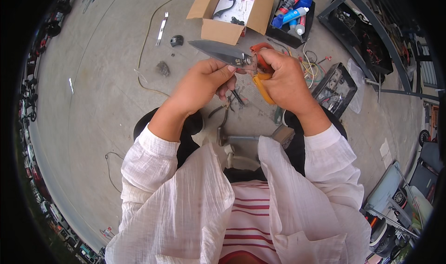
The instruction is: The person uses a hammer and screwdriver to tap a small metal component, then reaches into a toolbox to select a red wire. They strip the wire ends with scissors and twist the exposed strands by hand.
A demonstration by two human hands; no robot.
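Observation:
In front of me I hold a pair of shears (218, 54) with wide dark blades and worn orange handles, the tips pointing left. My right hand (285, 76) is wrapped round the handles, one reddish and one yellow-orange. Thumb and fingers of my left hand (200, 85) are closed on the lower side of the blades, close to the pivot. Whether anything small sits in that pinch is hidden. Beneath the left hand, short dark cable pieces (237, 98) lie on the concrete floor.
Ahead stand an open cardboard box (209, 6) and a black bin (284, 35) of bottles and spray cans. A black tray (348, 85) of small parts and a grey metal frame (395, 41) are on the right. A long cable (147, 36) crosses the floor leftward.

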